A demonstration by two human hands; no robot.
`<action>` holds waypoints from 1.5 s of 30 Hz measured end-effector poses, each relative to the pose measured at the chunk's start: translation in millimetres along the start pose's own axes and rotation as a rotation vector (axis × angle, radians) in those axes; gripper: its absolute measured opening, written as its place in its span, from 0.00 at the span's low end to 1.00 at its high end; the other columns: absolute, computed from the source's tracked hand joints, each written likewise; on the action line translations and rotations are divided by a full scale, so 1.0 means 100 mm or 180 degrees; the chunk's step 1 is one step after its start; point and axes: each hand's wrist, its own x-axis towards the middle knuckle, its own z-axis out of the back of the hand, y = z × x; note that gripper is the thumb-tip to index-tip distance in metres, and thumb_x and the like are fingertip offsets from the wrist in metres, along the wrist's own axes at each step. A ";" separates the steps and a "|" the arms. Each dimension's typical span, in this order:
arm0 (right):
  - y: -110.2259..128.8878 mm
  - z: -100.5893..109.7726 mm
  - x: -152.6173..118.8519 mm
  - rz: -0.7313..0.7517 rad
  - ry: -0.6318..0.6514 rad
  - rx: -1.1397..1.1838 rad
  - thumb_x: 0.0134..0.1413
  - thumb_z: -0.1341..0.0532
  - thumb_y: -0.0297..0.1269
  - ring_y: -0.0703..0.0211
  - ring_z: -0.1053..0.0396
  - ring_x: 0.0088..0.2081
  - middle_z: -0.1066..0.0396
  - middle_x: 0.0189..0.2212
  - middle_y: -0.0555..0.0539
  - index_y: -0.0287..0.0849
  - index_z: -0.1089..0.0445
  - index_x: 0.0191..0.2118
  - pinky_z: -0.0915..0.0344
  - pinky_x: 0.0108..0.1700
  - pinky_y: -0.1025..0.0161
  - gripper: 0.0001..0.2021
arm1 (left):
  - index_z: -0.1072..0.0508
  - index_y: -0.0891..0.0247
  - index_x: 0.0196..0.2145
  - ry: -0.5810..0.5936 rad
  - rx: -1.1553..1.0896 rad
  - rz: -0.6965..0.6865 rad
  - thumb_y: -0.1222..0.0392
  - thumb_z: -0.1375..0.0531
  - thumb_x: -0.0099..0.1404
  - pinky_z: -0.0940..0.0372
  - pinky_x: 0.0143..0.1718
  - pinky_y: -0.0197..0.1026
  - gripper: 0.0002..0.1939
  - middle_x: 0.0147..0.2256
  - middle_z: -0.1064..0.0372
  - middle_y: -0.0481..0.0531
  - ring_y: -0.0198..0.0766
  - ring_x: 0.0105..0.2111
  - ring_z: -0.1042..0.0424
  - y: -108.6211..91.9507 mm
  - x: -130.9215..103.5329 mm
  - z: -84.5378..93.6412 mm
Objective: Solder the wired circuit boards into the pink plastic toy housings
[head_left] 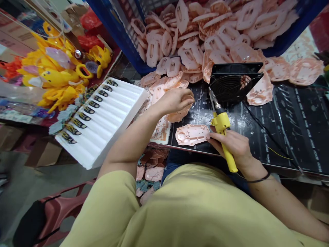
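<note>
My right hand is wrapped round the yellow handle of a soldering iron, whose metal tip points up and away from me. Its thumb and fingertips also reach the right end of a pink plastic shell lying inner side up near the table edge. My left hand is above a group of loose pink shells, with the fingers curled in together. What those fingers hold, if anything, is hidden. Just beyond the soldering iron stands a small black fan.
A blue crate full of pink shells stands at the back. To the left, a white foam tray carries a row of small wired parts. Yellow plastic toy parts are heaped further left. A black cable crosses the table on the right.
</note>
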 end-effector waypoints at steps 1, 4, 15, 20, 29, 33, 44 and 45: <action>0.00 -0.02 0.01 0.0052 0.0050 0.0031 0.58 0.31 0.31 0.64 0.25 0.33 0.23 0.31 0.52 0.45 0.29 0.47 0.29 0.42 0.67 0.13 | 0.22 0.64 0.45 -0.0179 -0.0087 0.0087 0.56 0.41 0.70 0.32 0.49 0.45 0.12 0.41 0.22 0.54 0.42 0.42 0.24 0.02 -0.01 -0.05; -0.01 -0.07 0.01 0.0182 0.0257 0.0247 0.59 0.31 0.34 0.62 0.23 0.40 0.21 0.38 0.49 0.46 0.31 0.50 0.29 0.52 0.61 0.15 | 0.23 0.66 0.43 -0.0675 -0.0352 0.0294 0.55 0.40 0.70 0.32 0.51 0.45 0.12 0.40 0.22 0.55 0.42 0.42 0.24 0.12 -0.03 -0.10; -0.01 0.08 -0.12 0.0000 0.0340 -0.0149 0.61 0.33 0.31 0.63 0.28 0.33 0.25 0.32 0.52 0.47 0.31 0.53 0.34 0.46 0.61 0.16 | 0.23 0.60 0.52 -0.1462 -0.0076 0.0935 0.54 0.46 0.70 0.29 0.42 0.43 0.19 0.48 0.25 0.57 0.40 0.37 0.26 0.12 -0.84 -0.32; 0.14 0.12 -0.11 -0.0152 0.0252 0.0509 0.60 0.33 0.32 0.63 0.25 0.34 0.23 0.35 0.50 0.44 0.32 0.53 0.29 0.40 0.66 0.17 | 0.20 0.60 0.49 -0.0589 0.0724 0.1024 0.46 0.45 0.72 0.29 0.44 0.48 0.21 0.40 0.22 0.57 0.46 0.37 0.24 -0.03 -1.16 -0.46; -0.34 0.13 -0.10 -0.0006 0.0453 -0.0290 0.62 0.35 0.33 0.54 0.24 0.44 0.22 0.42 0.45 0.44 0.30 0.51 0.32 0.59 0.49 0.12 | 0.30 0.67 0.63 -0.0367 0.0661 -0.0198 0.56 0.53 0.78 0.40 0.66 0.58 0.24 0.66 0.39 0.67 0.53 0.68 0.42 -0.16 -1.00 -0.85; -0.23 0.09 -0.10 0.0281 0.0599 -0.0524 0.61 0.33 0.39 0.55 0.24 0.41 0.22 0.38 0.45 0.41 0.30 0.50 0.31 0.51 0.57 0.14 | 0.34 0.65 0.66 0.0131 0.0610 -0.0028 0.56 0.54 0.78 0.48 0.68 0.66 0.25 0.69 0.43 0.65 0.57 0.71 0.47 -0.24 -0.81 -0.78; 0.07 -0.12 0.03 0.0349 0.0283 -0.0894 0.65 0.38 0.38 0.62 0.32 0.25 0.28 0.26 0.50 0.42 0.30 0.58 0.43 0.30 0.63 0.17 | 0.34 0.64 0.67 0.0491 0.0954 -0.0317 0.51 0.48 0.77 0.46 0.68 0.63 0.26 0.69 0.44 0.66 0.56 0.70 0.46 -0.42 -0.72 -0.76; 0.07 -0.15 0.04 0.0371 0.0266 -0.0875 0.65 0.38 0.38 0.62 0.32 0.25 0.28 0.26 0.50 0.43 0.31 0.60 0.43 0.28 0.63 0.19 | 0.34 0.64 0.66 0.0471 0.0988 -0.0327 0.52 0.49 0.77 0.45 0.68 0.63 0.25 0.68 0.43 0.66 0.56 0.70 0.46 -0.42 -0.72 -0.75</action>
